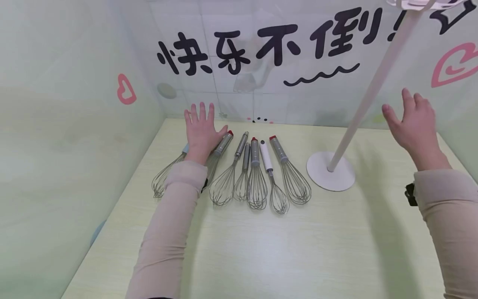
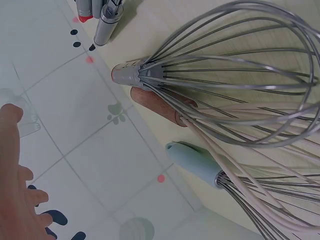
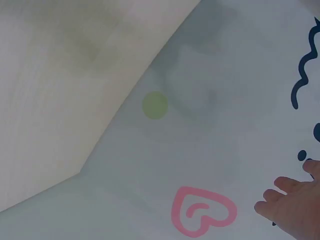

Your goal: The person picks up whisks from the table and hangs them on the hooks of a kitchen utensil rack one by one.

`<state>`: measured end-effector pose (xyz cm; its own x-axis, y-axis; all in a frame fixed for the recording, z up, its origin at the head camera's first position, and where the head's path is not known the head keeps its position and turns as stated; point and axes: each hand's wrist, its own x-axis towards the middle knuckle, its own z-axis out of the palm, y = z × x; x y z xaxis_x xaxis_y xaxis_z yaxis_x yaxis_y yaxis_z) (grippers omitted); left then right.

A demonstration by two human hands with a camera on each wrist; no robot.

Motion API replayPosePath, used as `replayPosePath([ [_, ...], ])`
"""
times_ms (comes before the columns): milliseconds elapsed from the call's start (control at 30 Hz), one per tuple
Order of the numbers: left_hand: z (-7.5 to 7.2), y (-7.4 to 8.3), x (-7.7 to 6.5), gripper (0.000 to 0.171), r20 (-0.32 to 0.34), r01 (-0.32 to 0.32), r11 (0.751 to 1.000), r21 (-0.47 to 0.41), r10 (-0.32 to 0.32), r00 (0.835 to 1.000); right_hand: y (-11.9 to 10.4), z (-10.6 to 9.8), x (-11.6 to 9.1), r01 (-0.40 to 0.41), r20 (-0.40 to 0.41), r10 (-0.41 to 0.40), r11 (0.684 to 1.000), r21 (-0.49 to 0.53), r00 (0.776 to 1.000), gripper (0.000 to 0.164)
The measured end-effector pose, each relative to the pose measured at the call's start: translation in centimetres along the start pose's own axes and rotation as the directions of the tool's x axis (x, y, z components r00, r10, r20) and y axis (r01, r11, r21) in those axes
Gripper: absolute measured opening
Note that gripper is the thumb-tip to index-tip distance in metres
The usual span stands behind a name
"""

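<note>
My left hand is spread, fingers straight, above the left end of a row of whisks, with nothing in its grasp. Beneath it lie a whisk with a light blue handle, one with a wooden handle and a big wire whisk with a grey handle; in the head view the hand and sleeve partly cover them. Farther right in the row are a slim steel whisk, a white-handled whisk and a red-tipped whisk. Raised at the right, my right hand holds nothing, its fingers loosely extended.
Between the hands stands a white pole on a round white base, with a white wire part at its top. The pale wooden table meets a printed back wall and side walls at left and right.
</note>
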<state>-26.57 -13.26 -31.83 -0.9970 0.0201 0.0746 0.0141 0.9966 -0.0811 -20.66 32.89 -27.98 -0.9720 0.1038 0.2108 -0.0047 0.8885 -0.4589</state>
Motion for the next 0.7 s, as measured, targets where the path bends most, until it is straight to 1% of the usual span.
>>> replayPosePath([
  [67,0.0,0.0,0.0,0.082,0.007,-0.002,1.0,-0.008,0.002,1.0,-0.7,-0.3,-0.1,-0.002,-0.029,0.006,0.994,0.113,1.0,0.068],
  [100,0.0,0.0,0.0,0.081,0.011,-0.004,1.0,-0.011,0.004,1.0,-1.0,-0.5,-0.1,-0.017,-0.034,0.023,0.986,0.167,0.999,0.066],
  [167,0.0,-0.1,-0.1,0.08,0.015,-0.006,1.0,-0.018,0.007,1.0,-1.7,-0.9,-0.2,-0.045,-0.051,0.061,0.965,0.258,0.997,0.063],
  [233,0.0,-0.2,-0.1,0.078,0.017,-0.009,1.0,-0.024,0.009,1.0,-2.3,-1.3,-0.2,-0.08,-0.065,0.106,0.942,0.325,0.992,0.061],
  [300,0.2,-0.4,-0.2,0.077,0.022,-0.007,0.999,-0.032,0.008,1.0,-2.8,-1.6,-0.2,-0.118,-0.072,0.158,0.912,0.392,0.985,0.058],
  [367,0.4,-0.5,-0.2,0.076,0.026,-0.006,0.999,-0.042,0.007,1.0,-3.3,-1.9,-0.1,-0.137,-0.071,0.191,0.876,0.462,0.979,0.056],
  [400,0.5,-0.6,-0.3,0.076,0.028,-0.005,0.999,-0.05,0.006,1.0,-3.6,-2.0,-0.1,-0.139,-0.069,0.202,0.848,0.511,0.977,0.055],
  [433,0.6,-0.7,-0.3,0.075,0.03,-0.004,0.998,-0.057,0.005,1.0,-3.9,-2.1,-0.1,-0.134,-0.065,0.208,0.807,0.575,0.976,0.055],
  [467,0.7,-0.7,-0.3,0.075,0.03,-0.003,0.998,-0.065,0.005,1.0,-4.1,-2.1,0.0,-0.122,-0.059,0.209,0.755,0.644,0.976,0.054],
  [500,0.8,-0.8,-0.3,0.075,0.029,-0.003,0.998,-0.068,0.005,1.0,-4.4,-2.2,0.0,-0.106,-0.058,0.208,0.694,0.712,0.976,0.053],
  [567,1.0,-0.9,-0.3,0.074,0.031,-0.005,0.997,-0.076,0.007,0.999,-5.0,-2.2,0.1,-0.061,-0.057,0.195,0.551,0.832,0.979,0.052],
  [600,1.1,-0.9,-0.3,0.074,0.033,-0.005,0.997,-0.076,0.008,0.999,-5.3,-2.1,0.1,-0.04,-0.059,0.191,0.476,0.878,0.98,0.051],
  [633,1.1,-0.9,-0.3,0.074,0.034,-0.006,0.997,-0.076,0.008,0.999,-5.6,-2.1,0.1,-0.023,-0.06,0.188,0.41,0.912,0.98,0.049],
  [667,1.2,-0.9,-0.3,0.074,0.037,-0.006,0.997,-0.078,0.009,0.999,-5.9,-2.1,0.1,-0.008,-0.062,0.186,0.358,0.934,0.981,0.047],
  [700,1.2,-1.0,-0.3,0.074,0.04,-0.006,0.997,-0.079,0.009,0.999,-6.3,-2.1,0.0,0.006,-0.067,0.184,0.316,0.949,0.981,0.045],
])
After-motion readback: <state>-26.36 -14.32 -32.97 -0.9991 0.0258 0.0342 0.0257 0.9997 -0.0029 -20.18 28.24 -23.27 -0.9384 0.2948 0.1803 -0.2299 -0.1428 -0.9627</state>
